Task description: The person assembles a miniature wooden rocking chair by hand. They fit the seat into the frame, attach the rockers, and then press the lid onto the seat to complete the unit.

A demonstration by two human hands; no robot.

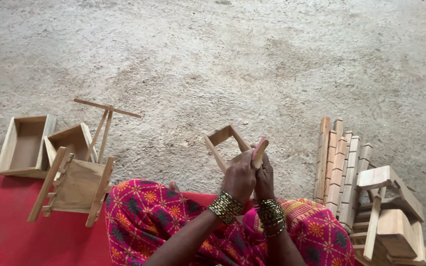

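— Sitting on the red mat (6, 226), is the person holding something?

— Yes. The left hand (239, 178) is wrapping tight around a small wooden frame (224, 144). The frame is sticking up and out over the gray floor (223, 59), in front of the knees.

— And the other hand?

— The right hand (265, 176) is closing around a little flat piece of wood (260, 152). That piece is leaning against the near side of the frame. Both hands are pressing close together, and both wrists are wearing lots of shiny bangles (226, 207).

— What is the person wearing?

— A bright pink cloth with flowers (144, 216) is covering the lap.

— What is lying on the left side?

— An open wooden box (23, 146) is sitting half on the floor. Just beside it, another little box (72, 140) is tipping a bit. A small wooden toy cart (77, 186) is lying on the mat, touching that box, with thin sticks (105, 123) poking up from it.

— And on the right?

— A row of long wooden slats (340, 167) is lying side by side on the floor. Next to them, more little wooden pieces (393, 221) are piling up, well apart from the hands.
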